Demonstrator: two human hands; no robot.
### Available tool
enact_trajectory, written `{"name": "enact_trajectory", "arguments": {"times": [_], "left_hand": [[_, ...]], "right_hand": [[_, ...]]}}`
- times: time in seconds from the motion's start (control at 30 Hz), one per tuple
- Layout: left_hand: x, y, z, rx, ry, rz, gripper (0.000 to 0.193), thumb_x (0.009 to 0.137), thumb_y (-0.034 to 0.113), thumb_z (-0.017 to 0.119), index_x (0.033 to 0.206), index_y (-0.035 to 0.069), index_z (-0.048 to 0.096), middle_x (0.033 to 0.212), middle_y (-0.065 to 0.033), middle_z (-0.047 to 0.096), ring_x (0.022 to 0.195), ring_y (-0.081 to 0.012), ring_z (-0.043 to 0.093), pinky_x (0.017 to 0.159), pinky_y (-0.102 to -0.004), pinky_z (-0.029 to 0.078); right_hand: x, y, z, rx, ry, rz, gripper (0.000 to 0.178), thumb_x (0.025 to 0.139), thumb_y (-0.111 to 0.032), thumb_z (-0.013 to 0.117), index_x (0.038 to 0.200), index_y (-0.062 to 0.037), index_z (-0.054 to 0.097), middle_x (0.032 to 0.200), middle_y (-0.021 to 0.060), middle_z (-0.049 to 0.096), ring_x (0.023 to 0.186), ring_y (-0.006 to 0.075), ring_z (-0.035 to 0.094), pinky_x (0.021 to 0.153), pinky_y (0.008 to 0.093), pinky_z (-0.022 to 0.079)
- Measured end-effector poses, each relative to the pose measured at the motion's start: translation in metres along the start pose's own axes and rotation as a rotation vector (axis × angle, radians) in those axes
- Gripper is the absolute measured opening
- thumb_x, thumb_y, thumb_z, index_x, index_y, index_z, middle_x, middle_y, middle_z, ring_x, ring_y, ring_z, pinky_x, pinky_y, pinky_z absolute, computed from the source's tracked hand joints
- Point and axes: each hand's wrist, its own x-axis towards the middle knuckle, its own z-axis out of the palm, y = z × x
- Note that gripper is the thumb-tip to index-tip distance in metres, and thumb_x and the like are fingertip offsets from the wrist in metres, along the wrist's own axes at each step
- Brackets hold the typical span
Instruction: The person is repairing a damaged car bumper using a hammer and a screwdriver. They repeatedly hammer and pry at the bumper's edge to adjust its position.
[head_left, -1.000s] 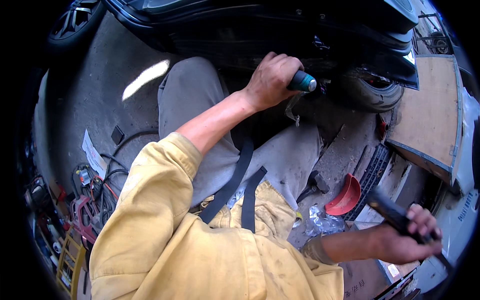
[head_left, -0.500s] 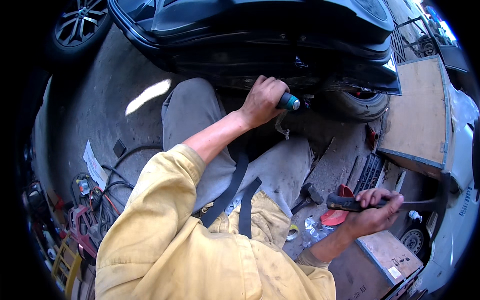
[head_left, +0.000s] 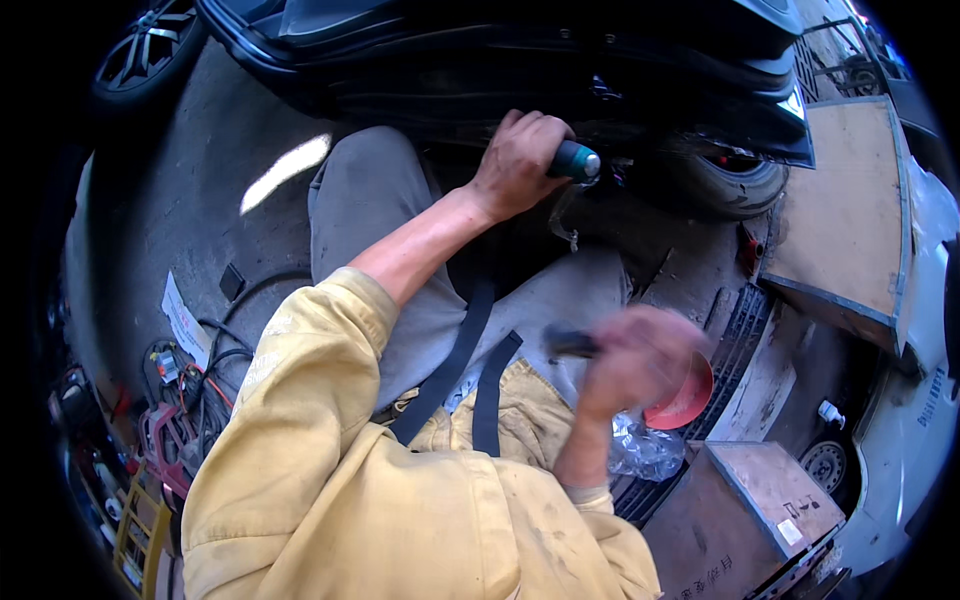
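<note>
My left hand (head_left: 518, 165) is closed round the teal-and-black handle of a screwdriver-like tool (head_left: 574, 160). A bare metal cap tops the handle; its far end is hidden behind my hand and in the shadow under the dark car door (head_left: 450, 90). A clear, thin strip (head_left: 563, 222) dangles just below the handle. My right hand (head_left: 645, 362), smeared by motion, is above my thigh, gripping a hammer (head_left: 572, 342). Only the dark butt of its grip pokes out to the left; the head is lost in the blur.
A tyre (head_left: 735, 185) lies under the door's right end. Wooden boxes (head_left: 840, 200) stand at the right, near a red round piece (head_left: 685, 395) and crumpled clear plastic (head_left: 645, 450). Cables (head_left: 215, 350) and a yellow frame (head_left: 140, 535) lie at the left.
My right hand has swung left and up with the hammer, from beside the boxes to above my thigh. My left hand keeps its grip on the handle; the whole view has shifted slightly.
</note>
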Motion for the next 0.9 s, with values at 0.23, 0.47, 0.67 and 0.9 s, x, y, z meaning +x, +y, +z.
{"name": "enact_trajectory", "arguments": {"times": [0.23, 0.47, 0.67, 0.9], "left_hand": [[-0.012, -0.008, -0.012, 0.042, -0.028, -0.022, 0.044, 0.065, 0.004, 0.085, 0.099, 0.008, 0.057, 0.089, -0.0119, 0.063, 0.088, -0.0318, 0.065, 0.081, -0.0435, 0.047], [0.004, 0.004, 0.004, -0.002, -0.021, 0.029, 0.043, 0.068, 0.006, 0.085, 0.100, 0.007, 0.058, 0.092, -0.0124, 0.062, 0.089, -0.0313, 0.063, 0.083, -0.0439, 0.045], [-0.016, -0.004, -0.006, 0.050, -0.048, 0.004, 0.043, 0.065, 0.006, 0.084, 0.099, 0.007, 0.057, 0.091, -0.0111, 0.062, 0.089, -0.0310, 0.062, 0.081, -0.0434, 0.044], [-0.017, -0.006, 0.000, 0.079, -0.102, 0.039, 0.047, 0.063, 0.008, 0.085, 0.100, 0.009, 0.056, 0.092, -0.0093, 0.061, 0.091, -0.0298, 0.062, 0.082, -0.0439, 0.045]], "right_hand": [[0.067, -0.048, -0.016, 0.028, -0.056, 0.265, 0.037, 0.106, -0.040, 0.047, 0.085, -0.0091, 0.048, 0.059, -0.0011, 0.045, 0.044, 0.0079, 0.043, 0.042, 0.0248, 0.042], [-0.023, 0.037, -0.032, -0.618, -0.042, -0.182, 0.029, 0.104, -0.031, 0.054, 0.092, -0.0037, 0.058, 0.060, 0.0022, 0.053, 0.051, 0.0133, 0.051, 0.049, 0.0263, 0.043], [0.031, -0.008, -0.035, -0.060, -0.124, 0.465, 0.035, 0.106, -0.032, 0.052, 0.084, -0.0059, 0.045, 0.060, 0.0021, 0.045, 0.046, 0.0099, 0.044, 0.041, 0.0247, 0.039], [0.059, -0.002, -0.079, -0.087, 0.069, 0.317, 0.041, 0.105, -0.037, 0.050, 0.077, -0.0079, 0.042, 0.059, 0.0028, 0.041, 0.044, 0.0119, 0.042, 0.042, 0.0257, 0.040]]}}
